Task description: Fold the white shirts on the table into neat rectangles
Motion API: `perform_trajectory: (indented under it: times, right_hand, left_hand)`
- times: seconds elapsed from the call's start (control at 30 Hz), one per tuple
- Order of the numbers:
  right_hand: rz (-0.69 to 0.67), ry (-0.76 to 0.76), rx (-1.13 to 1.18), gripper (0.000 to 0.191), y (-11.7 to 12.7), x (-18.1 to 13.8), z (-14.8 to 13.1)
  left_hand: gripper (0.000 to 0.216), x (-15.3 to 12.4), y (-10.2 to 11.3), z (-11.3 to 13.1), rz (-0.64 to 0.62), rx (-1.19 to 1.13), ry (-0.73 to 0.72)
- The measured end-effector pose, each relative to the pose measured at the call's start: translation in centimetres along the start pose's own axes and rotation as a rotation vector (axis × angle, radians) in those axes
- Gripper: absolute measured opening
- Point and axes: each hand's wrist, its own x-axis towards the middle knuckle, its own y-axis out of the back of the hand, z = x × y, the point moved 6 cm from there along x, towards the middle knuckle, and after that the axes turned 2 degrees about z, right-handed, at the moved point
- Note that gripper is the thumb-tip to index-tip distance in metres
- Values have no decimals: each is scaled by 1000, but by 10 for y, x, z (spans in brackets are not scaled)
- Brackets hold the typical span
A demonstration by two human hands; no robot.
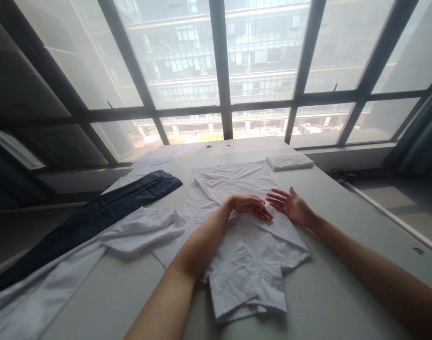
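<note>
A white short-sleeved garment lies spread on the table, creased, with what look like sleeves or folded parts toward me and the left. Over its middle is my left hand, the wrist bent and the fingers pointing right. Some of its fingers are stretched out and others partly curled, with no cloth seen gripped. My right hand is just beside it, above the garment's right edge, with palm turned toward the left hand and fingers spread. Both hands hold nothing that I can see; whether they touch the cloth is unclear.
Dark navy trousers lie lengthwise on the left, with more white cloth alongside. A folded white cloth rests at the back right of the white table. Beyond stand large framed windows.
</note>
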Motion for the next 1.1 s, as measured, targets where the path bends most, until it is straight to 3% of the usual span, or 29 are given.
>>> perform_trajectory:
  times: [0.13, 0.27, 0.33, 0.43, 0.57, 0.7, 0.97, 1.03, 1.1]
  right_hand:
    - [157, 7, 41, 46, 25, 15, 3]
    - [416, 175, 29, 34, 60, 22, -12]
    - [433, 245, 21, 32, 64, 21, -20]
    - [301, 281, 28, 29, 52, 15, -27]
    - [101, 128, 5, 29, 26, 8, -17]
    - [55, -54, -63, 25, 17, 7, -1]
    - [28, -150, -192, 25, 19, 0, -6]
    - [-99, -202, -271, 28, 11, -9, -11]
    - [-332, -310, -344, 33, 0, -23, -10]
  left_hand:
    - [13, 1, 2, -1, 10, -5, 16]
    - [12, -1, 0, 1, 34, 10, 10]
    - [12, -2, -1, 2, 53, 23, 13]
    - [15, -4, -3, 4, 73, 41, 8]
    - [12, -4, -3, 5, 57, 45, 0]
    - [11, -4, -2, 4, 47, 31, -4]
    - [13, -4, -1, 3, 55, 8, -17]
    - [12, -4, 0, 3, 46, 8, -26]
    - [12, -4, 0, 3, 26, 10, -27]
